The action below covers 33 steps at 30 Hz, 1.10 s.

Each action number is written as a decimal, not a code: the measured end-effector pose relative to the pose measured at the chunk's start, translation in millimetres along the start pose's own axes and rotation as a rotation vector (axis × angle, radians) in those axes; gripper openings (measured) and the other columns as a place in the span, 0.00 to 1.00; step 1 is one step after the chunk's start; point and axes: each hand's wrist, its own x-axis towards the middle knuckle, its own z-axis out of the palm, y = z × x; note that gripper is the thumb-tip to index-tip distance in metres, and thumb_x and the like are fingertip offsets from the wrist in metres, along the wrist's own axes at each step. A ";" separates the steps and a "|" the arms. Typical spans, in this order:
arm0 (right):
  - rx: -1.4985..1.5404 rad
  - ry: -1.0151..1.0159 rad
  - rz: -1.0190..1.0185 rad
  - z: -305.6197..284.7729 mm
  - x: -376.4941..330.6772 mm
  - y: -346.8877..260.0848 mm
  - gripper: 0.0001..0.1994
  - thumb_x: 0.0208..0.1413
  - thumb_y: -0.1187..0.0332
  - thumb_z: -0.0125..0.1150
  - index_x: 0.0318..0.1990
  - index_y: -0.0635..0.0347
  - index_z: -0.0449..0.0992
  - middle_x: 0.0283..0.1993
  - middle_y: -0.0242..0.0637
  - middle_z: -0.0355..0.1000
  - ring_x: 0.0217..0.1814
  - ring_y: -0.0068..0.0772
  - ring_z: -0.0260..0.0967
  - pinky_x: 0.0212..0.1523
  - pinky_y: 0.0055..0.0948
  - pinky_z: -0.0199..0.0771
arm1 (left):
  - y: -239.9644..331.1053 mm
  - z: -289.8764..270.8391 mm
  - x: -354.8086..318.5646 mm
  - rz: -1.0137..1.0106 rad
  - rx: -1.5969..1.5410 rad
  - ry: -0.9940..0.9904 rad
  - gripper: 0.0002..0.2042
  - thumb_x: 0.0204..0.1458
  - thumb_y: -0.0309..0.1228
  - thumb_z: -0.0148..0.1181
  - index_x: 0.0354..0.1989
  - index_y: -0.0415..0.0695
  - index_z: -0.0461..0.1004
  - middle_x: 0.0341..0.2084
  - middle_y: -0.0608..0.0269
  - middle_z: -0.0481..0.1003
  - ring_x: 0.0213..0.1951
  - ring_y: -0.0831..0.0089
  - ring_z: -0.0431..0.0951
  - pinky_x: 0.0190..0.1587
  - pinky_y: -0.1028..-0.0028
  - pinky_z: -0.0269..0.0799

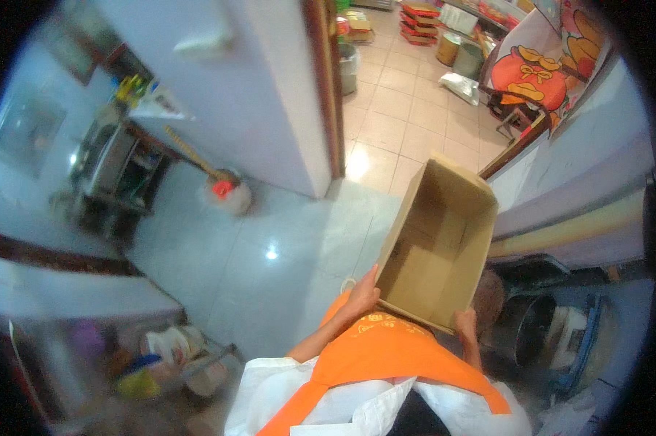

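Note:
An open-topped brown cardboard box (424, 256) is held out in front of my orange apron, tilted so that its bare inside faces me. My left hand (363, 292) is closed on the box's near left edge, thumb along the rim. At the near right corner, my right hand (465, 322) grips the box wall; most of its fingers are hidden behind the cardboard.
Ahead is a doorway with a brown frame (323, 80) and a tiled floor beyond. A printed curtain (535, 73) hangs at its right. Red trays (419, 23) are stacked farther back. A broom (197, 160) leans at the left. Dark pots (525, 327) stand at my right.

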 end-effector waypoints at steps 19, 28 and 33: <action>-0.770 0.088 -0.872 -29.6 362.4 -157.8 0.08 0.36 0.74 0.48 0.25 0.69 0.71 0.21 0.48 0.69 0.23 0.40 0.68 0.23 0.35 0.65 | 139.8 -83.7 343.2 0.028 0.038 0.129 0.28 0.40 0.21 0.40 0.55 0.36 0.50 0.48 0.40 0.60 0.51 0.50 0.60 0.52 0.64 0.56; 0.243 0.027 0.084 43.1 538.0 -267.4 0.14 0.38 0.70 0.49 0.31 0.71 0.71 0.22 0.45 0.69 0.23 0.31 0.65 0.24 0.34 0.62 | 119.0 -117.3 591.1 0.218 0.086 0.163 0.29 0.40 0.24 0.41 0.57 0.39 0.47 0.52 0.45 0.57 0.52 0.51 0.58 0.52 0.64 0.56; 0.216 0.194 -0.206 100.0 657.7 -292.4 0.14 0.37 0.67 0.48 0.27 0.71 0.71 0.22 0.51 0.68 0.25 0.34 0.66 0.28 0.38 0.63 | 146.7 -187.5 700.5 0.085 0.158 0.033 0.29 0.41 0.23 0.41 0.57 0.39 0.47 0.52 0.45 0.58 0.53 0.52 0.58 0.53 0.64 0.55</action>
